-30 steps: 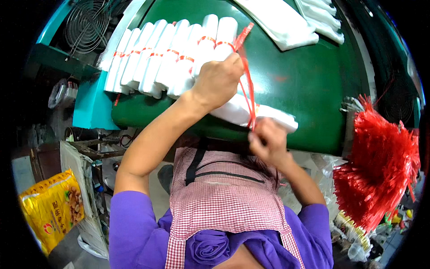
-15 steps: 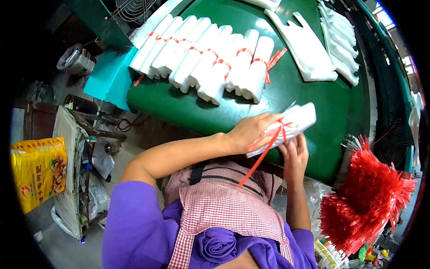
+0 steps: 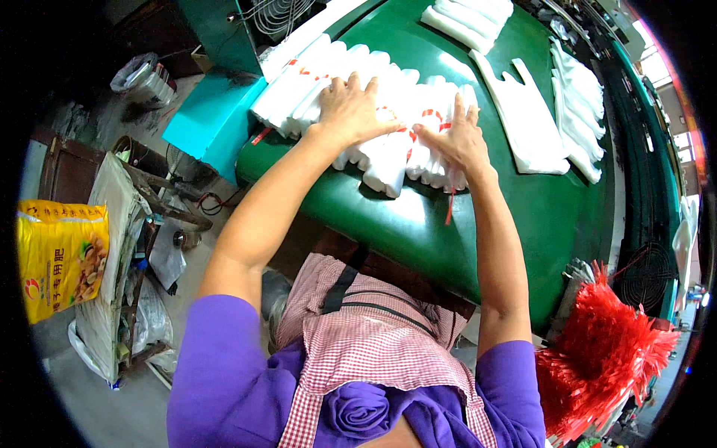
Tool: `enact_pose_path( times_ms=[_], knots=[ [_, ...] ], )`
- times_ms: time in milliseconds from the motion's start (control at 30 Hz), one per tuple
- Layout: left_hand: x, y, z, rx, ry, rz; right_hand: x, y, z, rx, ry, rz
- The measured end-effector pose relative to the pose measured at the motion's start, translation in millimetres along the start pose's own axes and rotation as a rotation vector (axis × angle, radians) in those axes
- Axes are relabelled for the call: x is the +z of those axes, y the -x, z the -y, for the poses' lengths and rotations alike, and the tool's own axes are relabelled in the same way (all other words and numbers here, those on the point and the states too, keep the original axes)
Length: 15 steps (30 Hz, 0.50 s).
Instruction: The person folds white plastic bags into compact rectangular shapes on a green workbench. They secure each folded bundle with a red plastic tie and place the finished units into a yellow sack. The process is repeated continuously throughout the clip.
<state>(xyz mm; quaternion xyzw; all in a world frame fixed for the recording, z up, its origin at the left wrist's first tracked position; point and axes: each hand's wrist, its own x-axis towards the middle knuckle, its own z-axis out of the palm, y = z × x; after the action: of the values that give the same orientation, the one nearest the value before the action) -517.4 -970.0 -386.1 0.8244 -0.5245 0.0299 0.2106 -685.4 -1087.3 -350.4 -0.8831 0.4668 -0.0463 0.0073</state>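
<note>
Both of my hands rest on a row of rolled white plastic bag bundles, each tied with red ribbon, on the green tabletop. My left hand lies across the middle of the row, fingers spread. Toward the row's right end, my right hand is also open, its fingers pointing away from me and its thumb toward the left hand. The bundles under my palms are partly hidden. A loose red ribbon end hangs below the right hand.
To the right lie a flat white bag and a ruffled stack of bags; another stack sits farther back. A thick bunch of red strips hangs at the right edge. A teal box adjoins the table's left end.
The bundle that both hands held near my apron is now out of them, apparently at the row's right end. My hands have moved forward and opened onto the row.
</note>
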Motion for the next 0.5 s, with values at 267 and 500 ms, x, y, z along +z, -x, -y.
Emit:
enact_pose_path(
  times_ms=[267,500],
  knots=[
    [12.8,7.0,-4.2,0.006,-0.020,-0.084,9.8,57.5,-15.4,-0.001,-0.207,-0.067],
    [-2.1,-1.9,26.2,0.171,0.101,-0.082,14.6,63.6,12.1,0.053,-0.240,-0.182]
  ],
)
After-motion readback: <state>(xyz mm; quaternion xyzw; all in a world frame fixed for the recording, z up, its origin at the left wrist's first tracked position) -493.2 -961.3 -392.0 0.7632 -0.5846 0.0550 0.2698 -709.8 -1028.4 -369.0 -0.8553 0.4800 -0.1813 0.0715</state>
